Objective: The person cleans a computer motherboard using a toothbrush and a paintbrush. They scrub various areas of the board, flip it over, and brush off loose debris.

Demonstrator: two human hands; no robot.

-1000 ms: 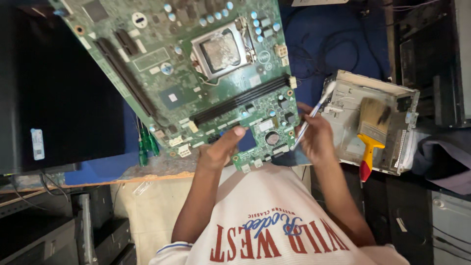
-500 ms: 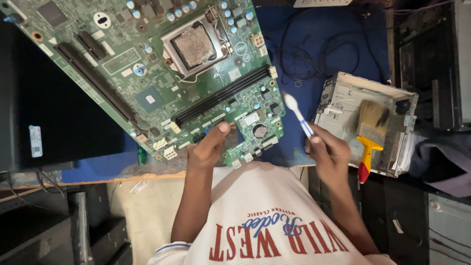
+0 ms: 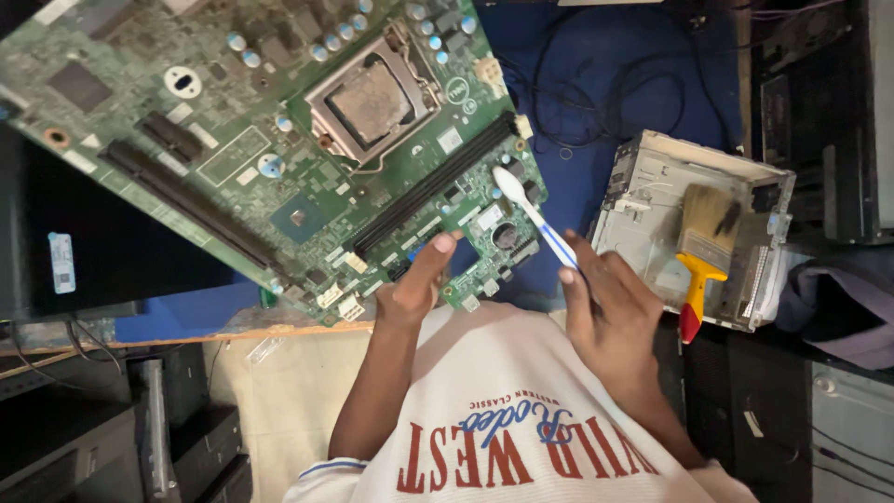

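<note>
green motherboard [image 3: 279,158] tilted, white toothbrush [image 3: 535,216] touching it

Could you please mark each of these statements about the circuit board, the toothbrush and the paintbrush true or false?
1. The right hand holds a white and blue toothbrush. True.
2. The toothbrush head lies over the green circuit board. True.
3. The left hand holds a screwdriver. False: it grips the near edge of the board, thumb on top.
4. The paintbrush with the yellow and red handle is in the right hand. False: it rests on the open metal case, apart from both hands.
5. The metal case lies on the blue surface beside the board. True.
</note>
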